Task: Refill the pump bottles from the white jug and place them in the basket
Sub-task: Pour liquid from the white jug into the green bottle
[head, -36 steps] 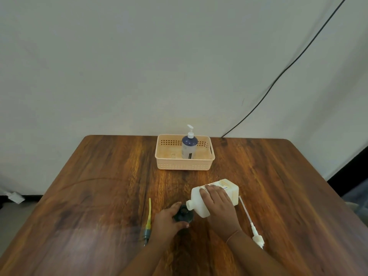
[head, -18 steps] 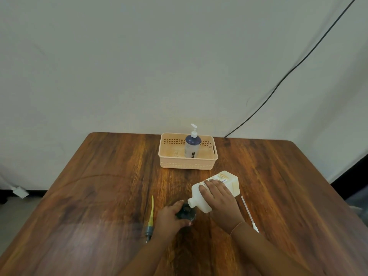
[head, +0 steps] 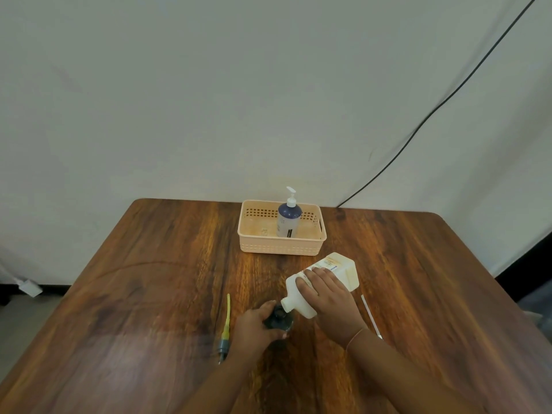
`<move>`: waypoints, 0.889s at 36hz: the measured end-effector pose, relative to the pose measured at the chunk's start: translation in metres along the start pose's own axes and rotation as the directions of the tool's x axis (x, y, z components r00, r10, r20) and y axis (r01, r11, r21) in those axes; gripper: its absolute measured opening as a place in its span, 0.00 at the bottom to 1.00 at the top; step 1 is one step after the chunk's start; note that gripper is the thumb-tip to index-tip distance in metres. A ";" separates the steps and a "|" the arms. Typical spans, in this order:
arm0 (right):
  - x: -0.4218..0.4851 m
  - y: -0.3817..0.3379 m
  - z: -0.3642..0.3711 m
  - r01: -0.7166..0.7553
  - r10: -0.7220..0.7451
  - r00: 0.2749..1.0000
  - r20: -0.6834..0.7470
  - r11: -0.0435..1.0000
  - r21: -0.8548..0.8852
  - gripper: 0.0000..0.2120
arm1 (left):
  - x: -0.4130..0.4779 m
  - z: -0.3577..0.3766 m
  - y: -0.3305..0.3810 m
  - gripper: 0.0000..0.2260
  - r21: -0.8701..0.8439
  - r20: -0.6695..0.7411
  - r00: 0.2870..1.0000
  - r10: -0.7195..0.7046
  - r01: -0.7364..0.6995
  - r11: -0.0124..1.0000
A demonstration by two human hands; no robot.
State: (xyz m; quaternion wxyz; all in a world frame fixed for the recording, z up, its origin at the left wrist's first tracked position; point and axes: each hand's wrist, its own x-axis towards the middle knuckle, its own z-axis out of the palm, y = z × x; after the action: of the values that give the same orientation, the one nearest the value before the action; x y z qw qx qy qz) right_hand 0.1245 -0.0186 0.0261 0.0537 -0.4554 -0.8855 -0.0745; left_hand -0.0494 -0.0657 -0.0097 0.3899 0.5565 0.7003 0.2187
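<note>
the right hand [head: 331, 306] is wrapped over the top of the white jug [head: 321, 282], fingers curled down around it, and has it tipped so its open mouth hangs right over the dark bottle [head: 277, 318]. the left hand [head: 254, 327] is closed around that dark bottle and holds it standing on the table [head: 149, 279], near the front edge. i think this is the pouring step. to do it well, the jug's mouth should sit right above the bottle's little hole, not off to one side, and the jug should tip slowly so the soap comes out thin and does not run down the outside. the left hand should hold the bottle tight and straight up so it does not wobble. i cannot tell if any soap is coming out, and i cannot see how full the dark bottle is. the jug's long side runs from far right to near left. its mouth points down and to the left, toward the person, and its flat bottom end is up and points toward the basket [head: 248, 246]. the dark bottle stands up with its open top facing the ceiling. a yellow tube pump [head: 226, 321] lies on the table just left of the left hand, and a white pump [head: 370, 316] lies just right of the right arm. another pump bottle [head: 288, 219] with its pump on already stands in the basket at the back of the table.
</note>
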 end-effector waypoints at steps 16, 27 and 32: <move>0.004 0.002 -0.004 0.074 -0.074 0.997 -0.008 0.996 -0.047 0.38 | 0.000 0.000 -0.001 0.32 -0.004 0.008 1.000 0.018 -0.018 1.000; 0.004 0.005 -0.001 0.110 -0.113 0.991 -0.075 0.993 -0.037 0.37 | 0.000 0.000 -0.002 0.31 -0.009 0.010 0.999 0.036 -0.036 0.999; 0.002 0.007 0.005 0.085 -0.089 0.993 -0.083 0.995 -0.042 0.37 | 0.000 0.001 -0.002 0.31 -0.017 -0.005 1.000 0.030 -0.030 0.999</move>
State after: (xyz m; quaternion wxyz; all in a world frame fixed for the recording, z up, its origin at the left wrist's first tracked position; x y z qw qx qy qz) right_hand 0.1286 -0.0119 0.0225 0.0791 -0.4138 -0.8999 -0.1128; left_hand -0.0501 -0.0663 -0.0117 0.3897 0.5631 0.6909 0.2318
